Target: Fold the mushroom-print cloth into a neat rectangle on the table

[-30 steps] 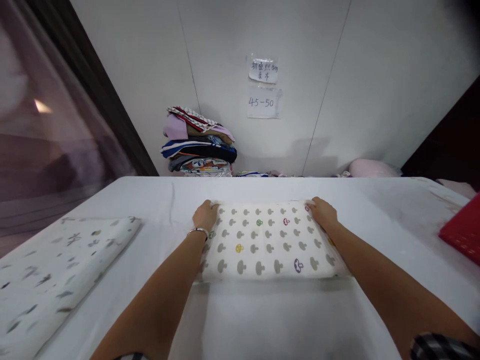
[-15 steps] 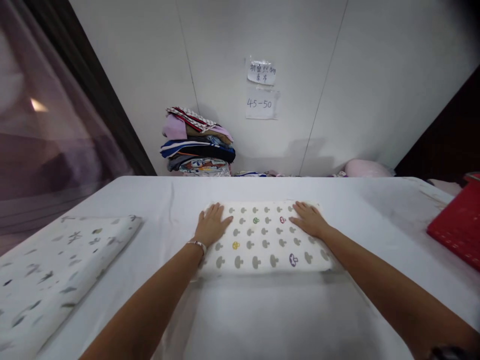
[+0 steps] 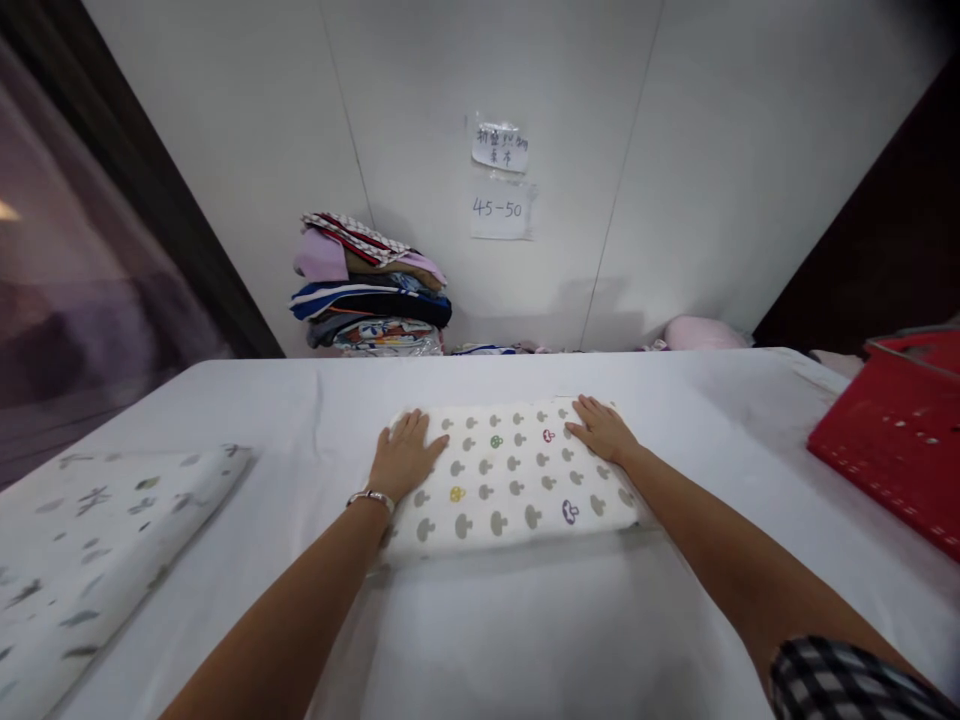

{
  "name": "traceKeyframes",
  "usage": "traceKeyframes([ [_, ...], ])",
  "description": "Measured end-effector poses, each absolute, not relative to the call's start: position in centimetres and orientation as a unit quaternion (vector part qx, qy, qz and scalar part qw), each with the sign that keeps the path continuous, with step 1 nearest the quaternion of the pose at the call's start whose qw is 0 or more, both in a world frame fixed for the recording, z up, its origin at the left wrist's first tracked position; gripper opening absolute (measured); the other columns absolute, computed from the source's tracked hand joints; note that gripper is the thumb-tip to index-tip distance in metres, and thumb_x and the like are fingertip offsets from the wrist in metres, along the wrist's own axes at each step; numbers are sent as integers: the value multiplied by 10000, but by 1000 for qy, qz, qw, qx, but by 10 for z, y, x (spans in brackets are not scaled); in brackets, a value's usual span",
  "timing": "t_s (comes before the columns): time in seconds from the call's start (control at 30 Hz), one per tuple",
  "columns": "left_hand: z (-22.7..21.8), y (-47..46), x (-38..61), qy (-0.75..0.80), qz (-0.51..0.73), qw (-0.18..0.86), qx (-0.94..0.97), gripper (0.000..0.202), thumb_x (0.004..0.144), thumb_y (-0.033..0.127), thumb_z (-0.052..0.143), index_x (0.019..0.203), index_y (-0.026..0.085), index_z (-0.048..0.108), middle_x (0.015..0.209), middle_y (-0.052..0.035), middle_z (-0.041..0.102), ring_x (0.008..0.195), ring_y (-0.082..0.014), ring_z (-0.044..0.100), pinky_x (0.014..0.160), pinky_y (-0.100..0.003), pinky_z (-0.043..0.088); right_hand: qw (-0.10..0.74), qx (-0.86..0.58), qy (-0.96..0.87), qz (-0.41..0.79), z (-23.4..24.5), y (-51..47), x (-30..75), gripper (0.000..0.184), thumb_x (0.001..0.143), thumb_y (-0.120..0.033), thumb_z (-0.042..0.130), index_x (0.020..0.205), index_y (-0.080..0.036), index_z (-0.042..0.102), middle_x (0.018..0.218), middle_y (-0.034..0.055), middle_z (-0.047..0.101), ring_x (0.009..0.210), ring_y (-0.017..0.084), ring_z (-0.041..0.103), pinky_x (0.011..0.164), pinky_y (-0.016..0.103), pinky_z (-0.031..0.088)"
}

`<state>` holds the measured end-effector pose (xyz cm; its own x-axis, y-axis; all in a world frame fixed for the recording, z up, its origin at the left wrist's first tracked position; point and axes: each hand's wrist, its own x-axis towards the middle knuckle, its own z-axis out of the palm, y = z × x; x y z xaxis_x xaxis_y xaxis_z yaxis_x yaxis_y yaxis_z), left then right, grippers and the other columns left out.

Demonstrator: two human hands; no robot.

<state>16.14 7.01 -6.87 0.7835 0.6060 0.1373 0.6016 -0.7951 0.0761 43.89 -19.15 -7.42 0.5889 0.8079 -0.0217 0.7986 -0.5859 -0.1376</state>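
Observation:
A folded white cloth (image 3: 502,470) with grey mushroom prints and a few coloured ones lies on the white-covered table (image 3: 525,630). My left hand (image 3: 405,455) rests flat on its left side, fingers spread, with a bracelet at the wrist. On the upper right part of the same cloth lies my right hand (image 3: 602,430), palm down and fingers apart. Neither hand grips the fabric.
At the left lies another folded white cloth (image 3: 97,550) with a leaf-like print. A red basket (image 3: 892,430) stands at the right edge. Behind the table rises a stack of folded fabrics (image 3: 375,290), beside paper signs (image 3: 501,208) on the wall.
The whole view has shifted, so the table things appear farther left and more of the red basket shows. The mushroom cloth looks slightly turned, with both hands still flat on it.

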Motion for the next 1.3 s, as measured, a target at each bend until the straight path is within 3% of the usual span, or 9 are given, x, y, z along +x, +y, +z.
traceKeyframes([
  [0.27,-68,70,162,316,83,-13,945,620,885,538,287,1369,162,380,1470,-81,305,1362,-250,235,1073,-474,228,79,-877,-455,131,-45,-204,422,608,875,-535,360,1387,-207,371,1489,77,258,1369,233,221,1097,380,209],
  [0.4,-67,70,163,318,83,-8,944,623,883,535,286,1366,154,382,1470,-85,305,1361,-249,236,1073,-477,227,107,-893,-430,78,-54,-255,397,560,884,-514,349,1368,-235,394,1476,58,295,1366,258,223,1091,488,183],
  [0.53,-65,69,164,319,89,0,944,632,874,545,283,1364,157,385,1467,-89,312,1362,-256,230,1064,-484,243,253,-894,-358,87,-69,-301,393,533,882,-522,352,1346,-272,432,1482,5,279,1359,246,248,1106,458,198],
  [0.67,-64,68,164,322,84,4,943,632,873,539,282,1361,153,387,1469,-82,309,1360,-255,236,1065,-486,244,449,-862,-207,111,-69,-320,392,569,828,-539,465,1287,-208,513,1373,48,464,1259,226,427,1072,364,311],
  [0.77,-63,68,165,325,82,5,942,635,870,539,283,1364,152,381,1473,-81,300,1361,-256,233,1065,-489,243,519,-839,-120,111,-65,-329,376,540,787,-508,543,1209,-174,579,1255,69,577,1158,230,522,1000,353,397],
  [0.93,-65,70,166,315,89,5,945,627,871,536,287,1357,154,388,1467,-92,310,1355,-261,242,1058,-497,242,524,-826,-132,159,-58,-338,343,506,720,-487,639,1150,-223,609,1005,31,678,848,195,623,699,282,510],
  [1.07,-67,70,165,313,100,0,944,622,873,534,290,1354,152,390,1461,-95,322,1353,-259,245,1057,-495,244,571,-788,-95,212,-52,-337,340,500,672,-457,683,1078,-173,619,735,19,635,542,119,523,439,220,397],
  [1.2,-66,68,164,319,89,8,944,618,878,533,284,1360,160,383,1470,-89,306,1358,-255,234,1066,-490,229,576,-796,-111,152,-54,-345,354,527,641,-432,700,1081,-159,601,696,-3,598,526,106,482,457,227,379],
  [1.3,-66,68,164,323,79,18,943,622,877,546,283,1363,170,379,1477,-82,293,1363,-255,226,1072,-485,219,487,-847,-127,171,-66,-354,365,513,686,-465,631,1101,-166,595,721,12,614,532,132,508,468,256,400],
])
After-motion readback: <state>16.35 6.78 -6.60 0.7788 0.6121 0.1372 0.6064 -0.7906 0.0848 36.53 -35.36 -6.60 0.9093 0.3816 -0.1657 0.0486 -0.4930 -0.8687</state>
